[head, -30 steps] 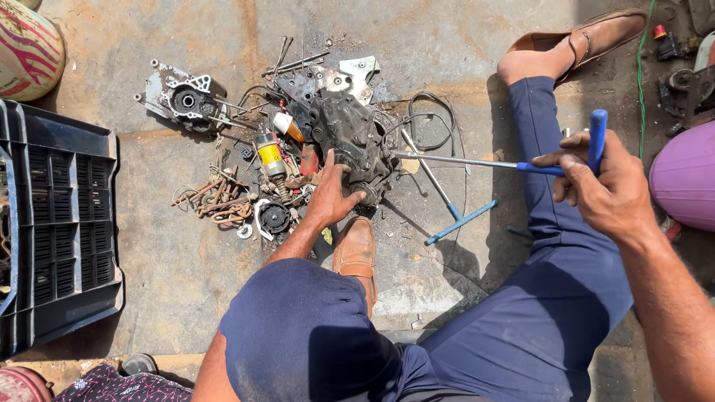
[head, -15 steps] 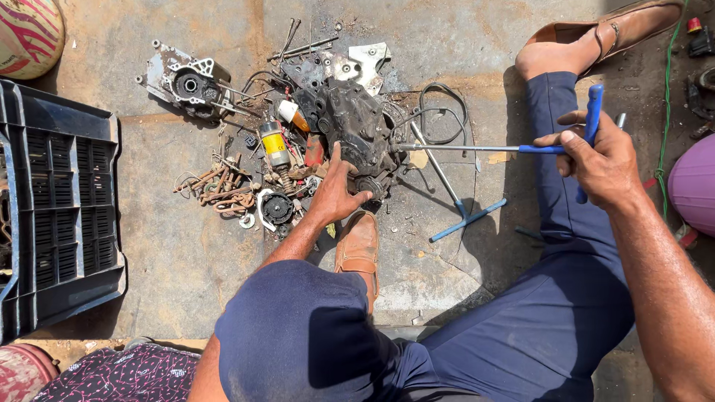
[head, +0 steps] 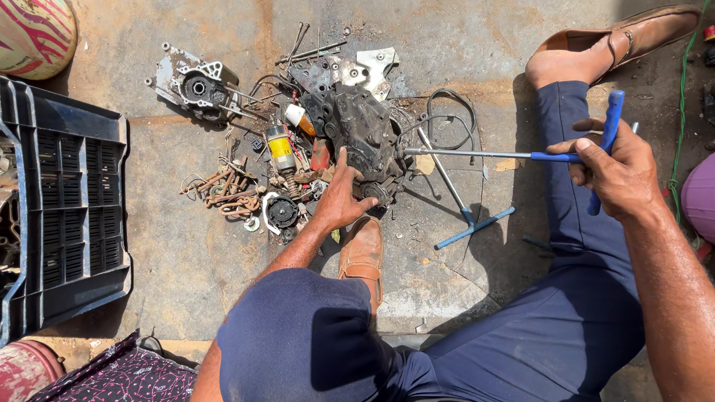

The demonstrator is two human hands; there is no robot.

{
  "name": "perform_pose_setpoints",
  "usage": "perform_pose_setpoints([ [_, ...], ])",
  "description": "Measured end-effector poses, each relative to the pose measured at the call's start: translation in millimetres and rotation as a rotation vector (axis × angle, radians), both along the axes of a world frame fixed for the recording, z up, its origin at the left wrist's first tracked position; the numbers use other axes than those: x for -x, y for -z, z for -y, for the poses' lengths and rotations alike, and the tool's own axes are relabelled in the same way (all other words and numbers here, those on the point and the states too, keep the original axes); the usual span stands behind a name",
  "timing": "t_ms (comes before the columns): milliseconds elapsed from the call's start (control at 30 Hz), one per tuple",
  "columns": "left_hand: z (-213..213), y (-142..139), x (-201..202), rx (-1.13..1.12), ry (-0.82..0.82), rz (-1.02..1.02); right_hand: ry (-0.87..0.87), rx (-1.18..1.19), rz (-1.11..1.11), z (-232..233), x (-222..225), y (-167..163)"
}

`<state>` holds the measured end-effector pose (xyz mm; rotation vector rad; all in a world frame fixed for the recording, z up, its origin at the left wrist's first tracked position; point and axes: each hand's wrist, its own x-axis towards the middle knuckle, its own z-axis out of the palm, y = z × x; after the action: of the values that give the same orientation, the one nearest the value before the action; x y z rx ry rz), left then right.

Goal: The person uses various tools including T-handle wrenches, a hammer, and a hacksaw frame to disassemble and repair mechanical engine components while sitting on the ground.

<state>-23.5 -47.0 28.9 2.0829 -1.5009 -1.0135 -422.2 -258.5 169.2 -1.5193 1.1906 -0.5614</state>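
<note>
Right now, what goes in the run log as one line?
left hand: pressed on dark engine block | right hand: gripping blue T-handle wrench, shaft tip at block | floor: loose parts, second T-wrench

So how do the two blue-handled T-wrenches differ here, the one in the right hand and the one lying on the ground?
The held T-wrench is gripped by the right hand at its handle, its shaft level and its tip at the engine block; the loose T-wrench lies untouched on the concrete floor, angled diagonally. The held one looks longer. Both have steel shafts and blue T-handles.
</note>
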Motion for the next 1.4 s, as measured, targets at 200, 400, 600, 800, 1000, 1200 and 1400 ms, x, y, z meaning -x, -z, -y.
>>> perform_pose_setpoints([
  [200,-0.7,2.7,0.0,0.06,0.026,0.05,-0.007,-0.005,-0.013,-3.5,0.0,0.9],
  [400,-0.3,-2.5,0.1,-0.081,-0.031,-0.062,0.127,-0.201,-0.047,11.0,-9.3,0.7],
  [600,0.1,1.9,0.1,0.059,0.05,0.056,-0.061,0.087,-0.189,12.5,-6.8,5.2],
  [800,-1.3,5.4,-2.6,-0.088,-0.021,-0.041,-0.451,0.562,-0.418,24.8,-0.8,-10.4],
  [1000,0.4,-4.0,-1.0,0.03,0.039,0.007,0.074,-0.277,-0.225,15.0,-5.1,7.6],
  [1200,3.2,-15.4,3.0,-0.055,0.021,0.017,0.127,-0.237,-0.032,-10.1,31.6,-1.6],
  [1400,1.0,-10.9,-1.6,-0.038,-0.018,-0.072,0.295,0.185,0.271,-24.1,121.6,-39.7],
])
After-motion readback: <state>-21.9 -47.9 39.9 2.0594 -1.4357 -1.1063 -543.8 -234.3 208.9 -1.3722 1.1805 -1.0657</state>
